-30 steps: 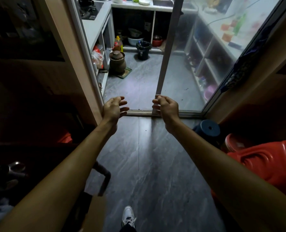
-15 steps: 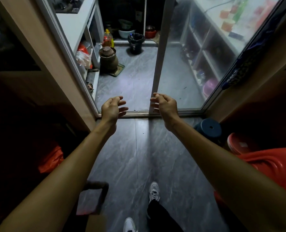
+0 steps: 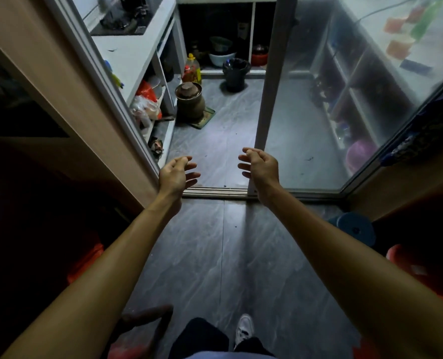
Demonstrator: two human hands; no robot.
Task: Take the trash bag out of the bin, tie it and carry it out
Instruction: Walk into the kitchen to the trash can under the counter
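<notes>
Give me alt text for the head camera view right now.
Two empty hands, left hand and right hand, reach toward an open sliding glass door. Beyond it, a small black bag-lined trash bin stands on the grey kitchen floor.

Bare forearms, no sleeves; dark trousers (image 3: 199, 338); white sneaker (image 3: 244, 330).

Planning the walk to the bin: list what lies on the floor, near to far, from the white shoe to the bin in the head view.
white shoe → door track → brown clay pot → yellow oil bottle → black bin lined with its trash bag
</notes>
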